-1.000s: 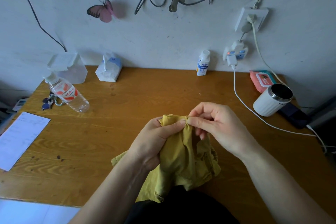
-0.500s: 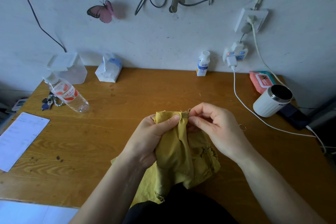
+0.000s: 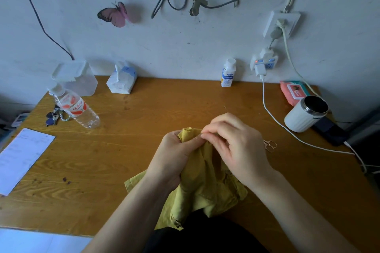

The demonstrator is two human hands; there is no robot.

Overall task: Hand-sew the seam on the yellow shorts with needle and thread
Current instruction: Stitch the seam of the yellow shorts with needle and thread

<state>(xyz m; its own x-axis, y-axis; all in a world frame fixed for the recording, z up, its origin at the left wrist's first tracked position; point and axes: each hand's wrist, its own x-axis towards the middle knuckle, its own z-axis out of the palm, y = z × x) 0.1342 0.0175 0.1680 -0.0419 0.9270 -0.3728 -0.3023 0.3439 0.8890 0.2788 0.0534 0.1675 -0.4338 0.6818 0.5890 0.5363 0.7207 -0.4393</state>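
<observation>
The yellow shorts (image 3: 202,187) hang bunched over the wooden table's (image 3: 144,150) near edge, their top fold lifted. My left hand (image 3: 174,160) grips that fold from the left, thumb pressed on the cloth near the seam. My right hand (image 3: 236,146) has its thumb and forefinger pinched together at the fold's top edge, right against the left thumb. The needle and thread are too thin to make out between the fingertips.
Small scissors (image 3: 270,145) lie just right of my right hand. A white cup (image 3: 304,116), a white charging cable (image 3: 287,129) and a wipes pack (image 3: 294,92) sit at the right. A water bottle (image 3: 76,109), keys (image 3: 53,117) and paper (image 3: 20,156) lie left.
My right hand has moved slightly left over the fold and uncovered the scissors. The left hand keeps its hold on the cloth, and the fold has shifted a little.
</observation>
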